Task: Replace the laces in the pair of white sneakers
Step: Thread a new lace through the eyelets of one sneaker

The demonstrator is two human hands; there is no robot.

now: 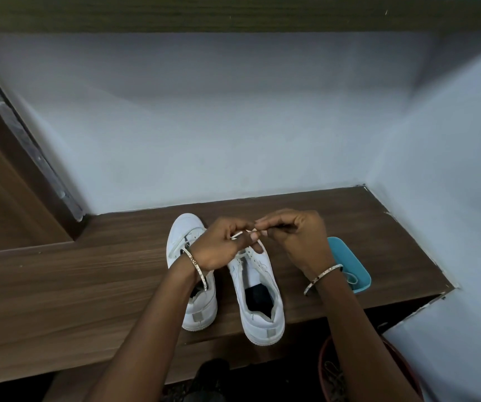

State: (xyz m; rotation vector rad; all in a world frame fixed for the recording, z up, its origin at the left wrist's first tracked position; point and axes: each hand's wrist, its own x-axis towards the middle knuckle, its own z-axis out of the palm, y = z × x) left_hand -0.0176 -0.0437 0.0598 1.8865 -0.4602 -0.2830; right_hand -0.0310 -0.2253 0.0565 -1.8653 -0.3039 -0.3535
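Two white sneakers stand side by side on the wooden desk (88,280), toes pointing away from me. The left sneaker (185,242) is partly covered by my left wrist. The right sneaker (258,297) shows its open tongue and eyelets. Above the right sneaker's front, my left hand (222,248) and my right hand (294,236) meet, and both pinch a thin white lace (238,234) between fingertips. The stretch of lace below the fingers is hidden behind my hands.
A teal plastic tray (346,256) lies on the desk just right of my right wrist, with something pale looped inside. The desk ends at grey walls behind and to the right. A dark round bin (325,372) sits below the desk's front edge.
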